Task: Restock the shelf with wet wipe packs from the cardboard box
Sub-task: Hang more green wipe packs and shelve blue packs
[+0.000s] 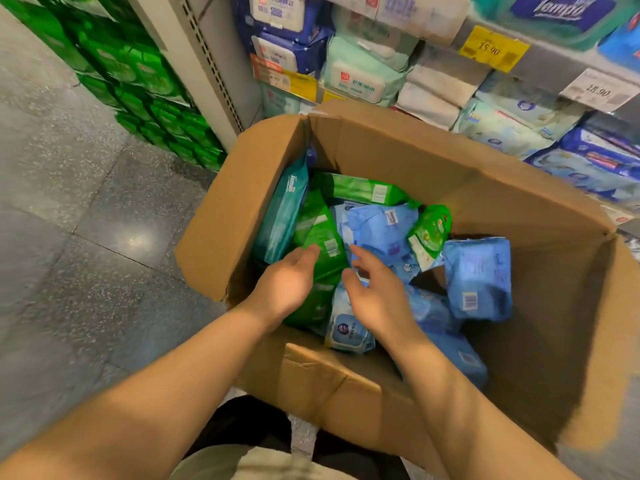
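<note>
- Your left hand and right hand are both down inside the cardboard box, close together, fingers loosely spread; neither has a grip on anything yet.
- Left fingertips rest on or just over the green pack; contact is hard to confirm. Right hand hovers over the light blue pack with the round label.
- The box sits on the floor right in front of the shelf, flaps open. A loose jumble fills the bottom: a teal pack standing along the left wall, a second green pack toward the back, a small green pouch, and a blue pack on the right.
- The shelf rows in view look well stocked with wipe packs and price tags.
- Progress, by my read: much of the box is bare cardboard wall, but a fair pile remains. Nothing is in hand, so the next pick is only starting.
</note>
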